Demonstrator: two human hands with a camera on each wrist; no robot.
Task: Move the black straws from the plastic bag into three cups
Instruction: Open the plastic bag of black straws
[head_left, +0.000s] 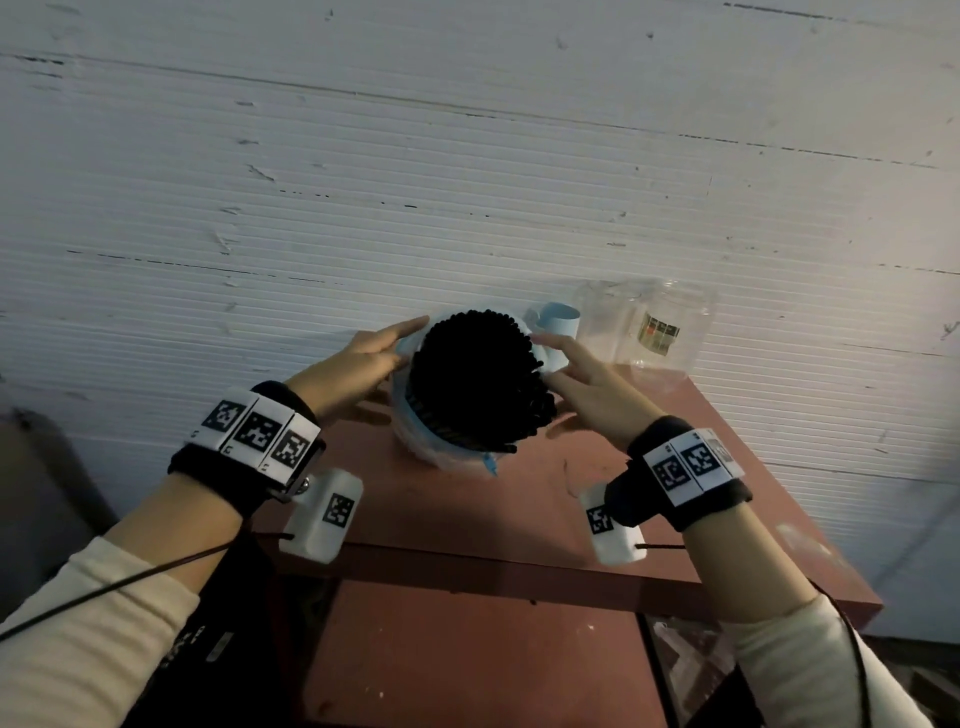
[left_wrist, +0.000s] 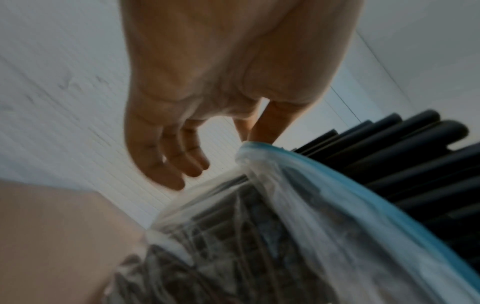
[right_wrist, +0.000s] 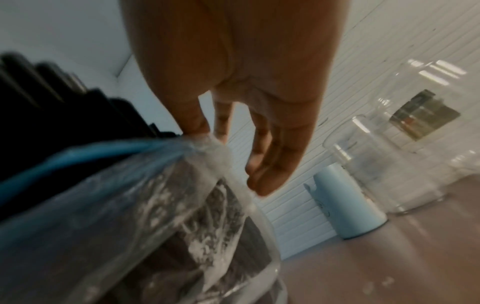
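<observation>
A thick bundle of black straws (head_left: 472, 379) stands upright in a clear plastic bag (head_left: 415, 447) with a blue rim, on the red-brown table (head_left: 467, 525). My left hand (head_left: 397, 348) pinches the bag's rim on the left side; the left wrist view shows thumb and forefinger on the blue edge (left_wrist: 255, 144), the other fingers (left_wrist: 179, 164) hanging loose. My right hand (head_left: 545, 353) pinches the rim on the right, and the bag's edge (right_wrist: 207, 142) is bunched at its fingertips. Behind the bag stand a light blue cup (head_left: 558, 325) and two clear cups (head_left: 605, 322) (head_left: 670, 332).
A white ribbed wall (head_left: 363, 182) rises directly behind the table. The cups crowd the table's back right corner. The table's right edge (head_left: 789, 493) falls away to the floor. Bare tabletop lies in front of the bag.
</observation>
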